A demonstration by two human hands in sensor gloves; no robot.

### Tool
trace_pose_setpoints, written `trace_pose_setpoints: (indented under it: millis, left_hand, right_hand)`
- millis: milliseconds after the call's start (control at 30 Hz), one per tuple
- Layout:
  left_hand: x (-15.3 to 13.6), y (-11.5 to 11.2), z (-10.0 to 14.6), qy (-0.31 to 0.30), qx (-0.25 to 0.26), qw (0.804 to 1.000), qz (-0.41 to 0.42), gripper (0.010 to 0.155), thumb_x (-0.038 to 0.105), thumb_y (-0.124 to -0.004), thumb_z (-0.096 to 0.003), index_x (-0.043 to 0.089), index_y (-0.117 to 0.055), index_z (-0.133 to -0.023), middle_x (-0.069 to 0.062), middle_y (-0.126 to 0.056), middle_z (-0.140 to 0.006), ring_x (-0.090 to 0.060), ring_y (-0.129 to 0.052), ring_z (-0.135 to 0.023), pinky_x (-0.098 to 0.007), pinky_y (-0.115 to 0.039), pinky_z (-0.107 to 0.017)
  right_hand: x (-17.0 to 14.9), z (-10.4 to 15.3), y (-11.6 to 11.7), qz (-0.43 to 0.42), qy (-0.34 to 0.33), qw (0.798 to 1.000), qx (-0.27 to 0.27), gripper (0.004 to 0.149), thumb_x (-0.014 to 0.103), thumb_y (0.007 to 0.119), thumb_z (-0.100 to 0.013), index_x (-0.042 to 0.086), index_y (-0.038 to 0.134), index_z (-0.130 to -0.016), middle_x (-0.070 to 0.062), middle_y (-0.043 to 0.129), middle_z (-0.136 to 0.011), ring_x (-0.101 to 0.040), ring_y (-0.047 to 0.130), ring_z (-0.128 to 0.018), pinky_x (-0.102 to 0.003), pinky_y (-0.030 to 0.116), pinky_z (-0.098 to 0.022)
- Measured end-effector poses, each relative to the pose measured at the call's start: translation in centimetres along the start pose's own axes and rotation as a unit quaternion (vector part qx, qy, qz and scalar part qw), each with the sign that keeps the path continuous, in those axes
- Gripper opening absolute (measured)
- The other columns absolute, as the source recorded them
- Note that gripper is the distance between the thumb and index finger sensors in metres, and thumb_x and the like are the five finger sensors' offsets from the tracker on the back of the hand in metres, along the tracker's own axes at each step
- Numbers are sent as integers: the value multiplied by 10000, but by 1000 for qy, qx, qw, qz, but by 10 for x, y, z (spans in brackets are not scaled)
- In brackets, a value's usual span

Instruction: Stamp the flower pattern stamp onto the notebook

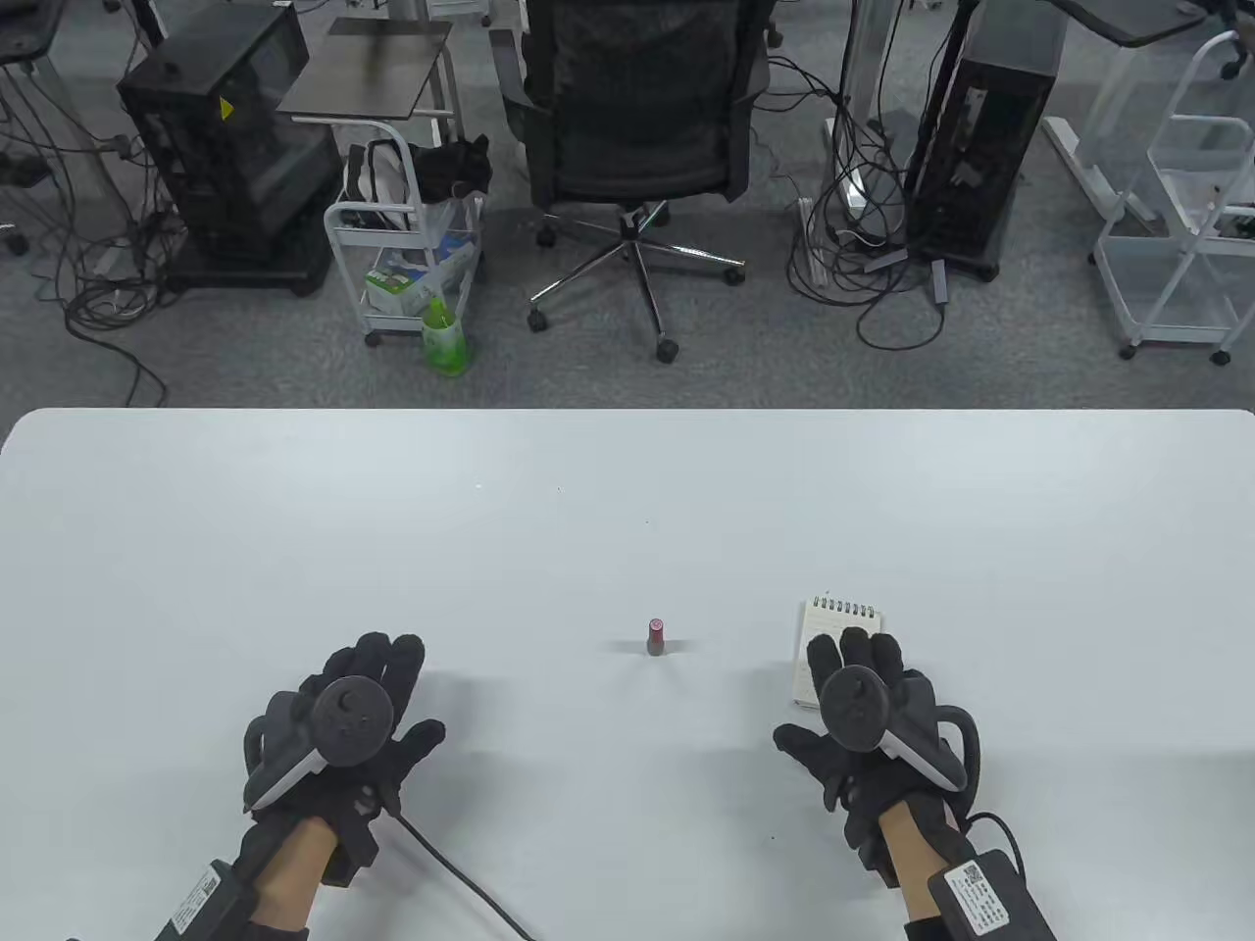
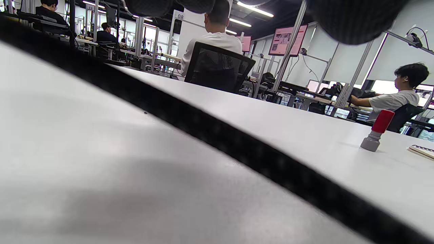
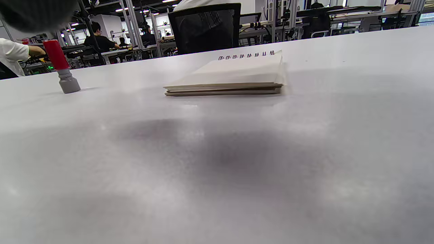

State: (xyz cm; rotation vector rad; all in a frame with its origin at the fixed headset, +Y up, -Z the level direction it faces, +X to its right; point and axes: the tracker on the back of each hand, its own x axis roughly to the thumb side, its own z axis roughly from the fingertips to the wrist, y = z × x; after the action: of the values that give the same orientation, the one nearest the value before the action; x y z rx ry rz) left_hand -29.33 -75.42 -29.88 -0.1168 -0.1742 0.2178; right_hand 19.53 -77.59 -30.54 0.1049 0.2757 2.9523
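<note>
Opening stage, nothing yet grasped. Nearest the onlooker, the left hand [image 1: 338, 720] and the right hand [image 1: 868, 725] are lying palm-down over the white worktop [image 1: 196, 549], fingers loosely spread and holding nothing; whether the right fingertips are touching the paper cannot be told. Just beyond the right hand, the spiral notebook [image 1: 838, 642] is lying flat, its near edge hidden beneath those fingers. Between the hands and slightly farther off, the red-capped stamp [image 1: 656, 637] is standing upright, apart from the notebook.

The next move appears to call for pinching the stamp by its cap and carrying it rightward over the page.

The right wrist view is showing the notebook's [image 3: 230, 76] stacked pages and coil binding edge-on; the left wrist view is showing the stamp's [image 2: 378, 135] grey base beneath its red cap.
</note>
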Motion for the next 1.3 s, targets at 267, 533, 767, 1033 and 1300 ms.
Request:
trace_pose_setpoints:
  millis: [267,533,767,1033,1300]
  left_hand:
    - [0,0,0,1,-2,1000,3,846,616,-658,-378,290,-261,-1051,-138,-251,-1121,-494,-344,-1036,-700,-327,-672]
    - [1,-1,-1,-3,-11,1000,2,844,613,-658,-380,286,-265,-1051,-137,-253,-1121,-495,-346,-1035,-700,-329,-671]
    - [2,-1,-1,-4,-14,1000,3,843,612,-658,-379,287,-267,-1051,-135,-256,-1121,-494,-350,-1035,-700,-332,-670]
    - [6,3,-1,-9,-8,1000,13,839,609,-660,-381,283,-276,-1051,-136,-264,-1120,-495,-358,-1033,-700,-335,-670]
    - [5,3,-1,-9,-8,1000,20,834,605,-661,-381,280,-287,-1051,-138,-276,-1119,-497,-366,-1031,-701,-339,-667]
  right_hand:
    - [0,1,-2,-4,3,1000,-1,918,661,670,-372,285,197,-1062,-139,72,-1083,-450,93,-1034,-673,260,-715]
    - [-1,1,-3,-8,5,1000,7,913,656,672,-375,283,201,-1063,-140,75,-1082,-454,93,-1032,-672,265,-715]
    - [0,1,-2,-6,3,1000,10,910,653,674,-376,280,209,-1064,-144,83,-1083,-454,113,-1032,-668,276,-716]
    - [-2,-16,-16,-77,10,997,5,892,636,681,-382,277,237,-1067,-144,113,-1091,-453,139,-1042,-666,302,-719]
    - [-27,-68,-34,-113,82,990,14,841,589,681,-409,269,266,-1068,-135,161,-1100,-439,166,-1052,-665,317,-722]
